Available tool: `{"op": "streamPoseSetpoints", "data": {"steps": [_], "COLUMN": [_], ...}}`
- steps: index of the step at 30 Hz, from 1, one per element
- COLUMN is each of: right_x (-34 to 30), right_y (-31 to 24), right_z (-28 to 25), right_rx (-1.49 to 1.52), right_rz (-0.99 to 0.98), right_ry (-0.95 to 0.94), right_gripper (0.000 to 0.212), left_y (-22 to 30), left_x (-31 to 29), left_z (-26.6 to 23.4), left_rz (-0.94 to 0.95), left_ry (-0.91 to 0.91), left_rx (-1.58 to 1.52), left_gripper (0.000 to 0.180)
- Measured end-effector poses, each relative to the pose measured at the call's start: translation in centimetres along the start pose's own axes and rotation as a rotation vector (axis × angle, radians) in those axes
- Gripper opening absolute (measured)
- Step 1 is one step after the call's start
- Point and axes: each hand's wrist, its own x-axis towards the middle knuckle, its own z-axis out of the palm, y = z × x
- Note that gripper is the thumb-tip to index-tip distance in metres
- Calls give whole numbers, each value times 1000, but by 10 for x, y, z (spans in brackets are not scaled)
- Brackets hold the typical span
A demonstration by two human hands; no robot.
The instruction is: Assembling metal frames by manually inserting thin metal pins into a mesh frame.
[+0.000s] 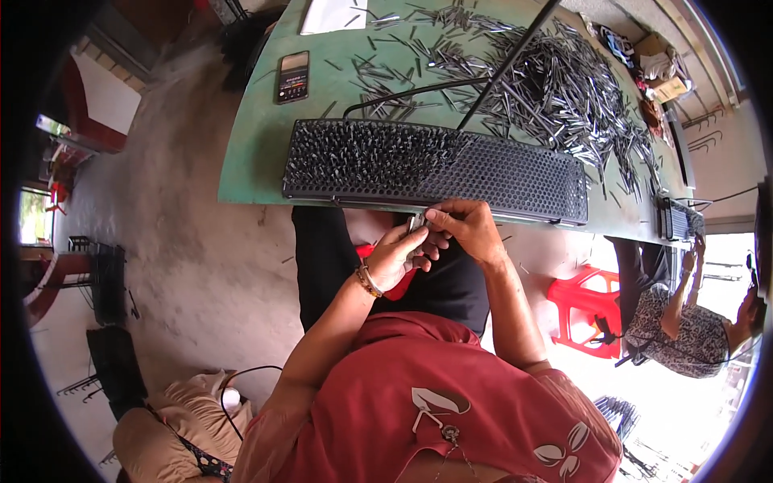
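Observation:
A long black perforated panel (515, 179) lies along the near edge of the green table (258, 149). Short dark strips (354, 157) stand upright in the holes of its left part, while the right part shows bare holes. Just below the panel, my left hand (394, 256) is closed around a small bunch of thin metallic strips (416, 222). My right hand (471, 229) meets it there, thumb and forefinger pinched at the top of the bunch. Whatever sits between those fingertips is too small to make out.
Many loose strips (555, 88) are heaped on the table beyond the panel, with a black metal rod (503, 68) slanting over them. A phone (293, 77) and white paper (334, 14) lie left. At right, a co-worker (684, 322) handles another panel (676, 219) near a red stool (573, 310).

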Motion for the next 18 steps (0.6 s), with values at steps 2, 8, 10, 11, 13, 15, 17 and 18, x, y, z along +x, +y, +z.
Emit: {"op": "streamPoseSetpoints", "data": {"steps": [2, 8, 10, 11, 13, 15, 17, 18], "right_x": [-1, 5, 13, 17, 25, 36, 41, 43], "right_y": [-6, -19, -24, -26, -29, -23, -22, -20], "right_z": [0, -2, -3, -1, 4, 9, 11, 11], "right_rx": [-79, -84, -95, -149, -205, -232, -306, -307], "right_rz": [-28, -137, -143, -222, -287, -357, -381, -381], "right_ry": [-8, 162, 176, 216, 256, 256, 222, 219], "right_gripper": [20, 19, 18, 18, 15, 16, 15, 15], "left_y": [-3, 4, 4, 3, 1, -1, -1, -1], "left_x": [2, 3, 4, 4, 5, 5, 3, 2], "left_z": [-2, -2, -5, -6, -8, -10, -9, -9], "left_rz": [32, 39, 30, 32, 35, 17, 13, 8], "left_ry": [17, 78, 97, 128, 160, 114, 121, 125], "left_rx": [28, -36, -57, -72, -87, -91, -95, -99], "left_gripper": [32, 34, 34, 34, 34, 34, 34, 34]}}
